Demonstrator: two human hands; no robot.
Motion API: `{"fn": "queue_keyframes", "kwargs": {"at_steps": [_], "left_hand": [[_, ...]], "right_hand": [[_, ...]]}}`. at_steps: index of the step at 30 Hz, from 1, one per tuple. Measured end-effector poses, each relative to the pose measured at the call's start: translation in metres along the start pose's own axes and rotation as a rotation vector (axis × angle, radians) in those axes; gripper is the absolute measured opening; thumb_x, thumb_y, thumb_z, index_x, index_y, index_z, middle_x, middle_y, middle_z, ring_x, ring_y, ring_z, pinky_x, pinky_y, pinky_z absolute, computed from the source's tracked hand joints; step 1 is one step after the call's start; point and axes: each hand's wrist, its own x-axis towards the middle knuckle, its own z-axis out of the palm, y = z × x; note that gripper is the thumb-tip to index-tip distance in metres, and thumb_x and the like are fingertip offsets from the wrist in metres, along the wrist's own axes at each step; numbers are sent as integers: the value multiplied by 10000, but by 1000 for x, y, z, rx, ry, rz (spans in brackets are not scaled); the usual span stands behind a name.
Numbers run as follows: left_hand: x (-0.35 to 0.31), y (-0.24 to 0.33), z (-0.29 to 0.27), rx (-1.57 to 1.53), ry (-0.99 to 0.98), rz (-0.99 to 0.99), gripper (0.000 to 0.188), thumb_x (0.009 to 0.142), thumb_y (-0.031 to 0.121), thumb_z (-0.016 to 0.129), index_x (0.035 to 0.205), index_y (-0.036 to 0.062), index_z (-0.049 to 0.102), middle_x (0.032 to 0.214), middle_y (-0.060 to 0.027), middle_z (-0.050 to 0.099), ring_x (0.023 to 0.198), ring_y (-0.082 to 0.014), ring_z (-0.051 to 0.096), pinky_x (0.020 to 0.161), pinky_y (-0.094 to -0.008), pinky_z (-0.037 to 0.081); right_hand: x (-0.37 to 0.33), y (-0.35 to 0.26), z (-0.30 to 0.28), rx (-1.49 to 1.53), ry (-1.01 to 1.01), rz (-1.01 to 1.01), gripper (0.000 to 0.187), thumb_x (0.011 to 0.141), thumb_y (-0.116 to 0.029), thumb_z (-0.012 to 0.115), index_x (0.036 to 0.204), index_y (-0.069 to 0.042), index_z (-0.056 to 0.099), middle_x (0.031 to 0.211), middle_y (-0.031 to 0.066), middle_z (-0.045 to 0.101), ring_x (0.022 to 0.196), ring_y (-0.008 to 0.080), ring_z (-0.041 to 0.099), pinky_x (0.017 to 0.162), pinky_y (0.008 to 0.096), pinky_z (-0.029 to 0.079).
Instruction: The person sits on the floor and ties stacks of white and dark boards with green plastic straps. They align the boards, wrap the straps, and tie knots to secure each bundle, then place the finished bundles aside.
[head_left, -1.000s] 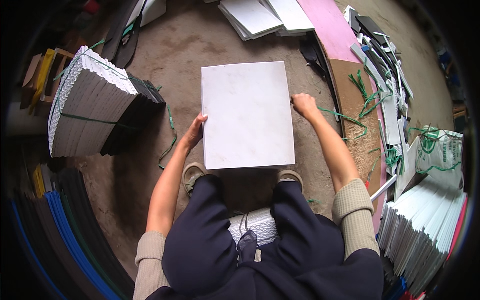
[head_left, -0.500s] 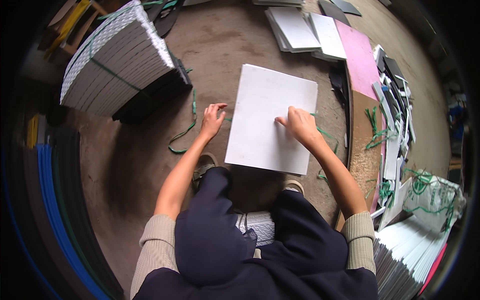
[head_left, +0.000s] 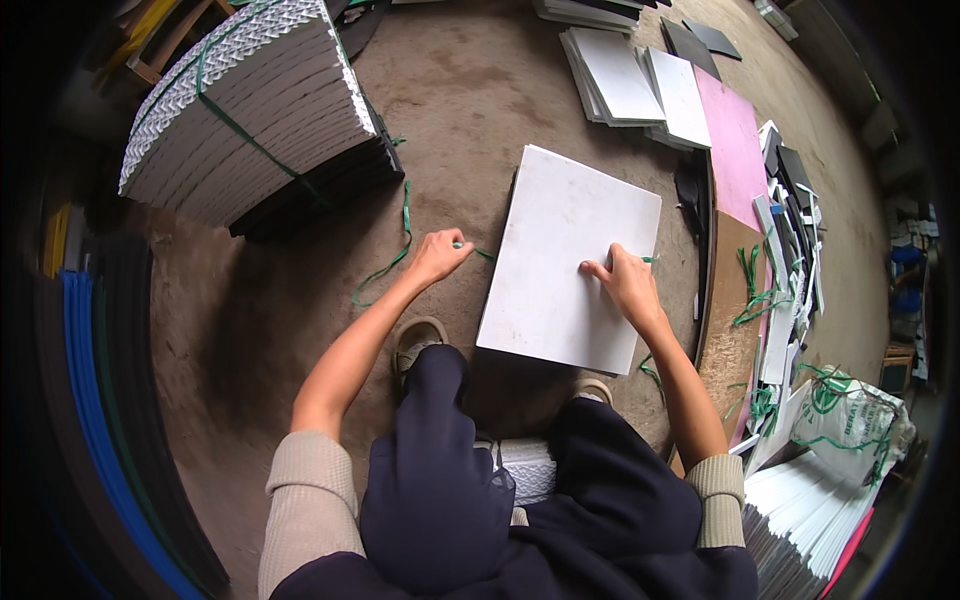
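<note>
A stack of white sheets (head_left: 570,270) lies on the floor in front of my feet, turned slightly. Just off its left edge, my left hand (head_left: 440,257) is closed on a green strap (head_left: 484,253), which runs toward the stack and passes out of sight at its edge. The strap's loose tail curls over the floor on the left. My right hand (head_left: 630,285) is over the right part of the top sheet, fingers curled and thumb pointing left. A short piece of green strap shows beside its fingers at the sheet's edge; the grip itself is partly hidden.
A tall strapped bundle of white and black sheets (head_left: 265,120) stands at upper left. More white sheets (head_left: 615,75) lie at upper right. Pink board (head_left: 728,150), brown board (head_left: 730,300) and scraps line the right side. Blue and black sheets (head_left: 90,340) stand at left.
My left hand has gone from open fingers to a closed grip on the strap. My right hand stays over the sheet's right part. The whole view has shifted slightly.
</note>
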Motion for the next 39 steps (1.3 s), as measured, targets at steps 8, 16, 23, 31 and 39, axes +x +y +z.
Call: {"fn": "queue_keyframes", "kwargs": {"at_steps": [8,16,23,31,39], "left_hand": [[-13,88,9,-235,-91,-283,914,741,713,301,996,-141,500,975,-292,544,974,-358,528,843,-388,399],[15,112,21,-46,4,-36,794,792,638,308,992,-101,516,924,-290,559,911,-391,545,809,-429,413],[85,190,34,300,-85,31,766,800,636,283,1012,-69,496,899,-268,573,906,-363,557,779,-439,424],[112,217,11,603,-293,313,723,829,564,326,1147,-86,350,861,-275,567,867,-387,552,757,-440,434],[109,230,17,697,-256,359,663,850,544,292,1101,-49,451,791,-242,586,809,-355,576,724,-428,448]], "right_hand": [[2,7,-9,270,260,34,355,808,-283,540,671,37,467,579,206,499,528,323,500,541,401,396],[22,33,-15,397,372,53,304,842,-225,459,697,42,459,603,238,464,526,347,475,525,395,379],[46,86,-31,394,357,192,282,822,-225,457,741,35,530,650,255,538,650,401,549,633,438,429],[22,123,-71,480,242,264,348,806,-297,518,747,46,517,662,220,538,615,352,531,595,388,416],[18,119,-70,461,174,154,322,827,-263,469,753,46,520,730,241,544,696,370,532,656,392,412]]}}
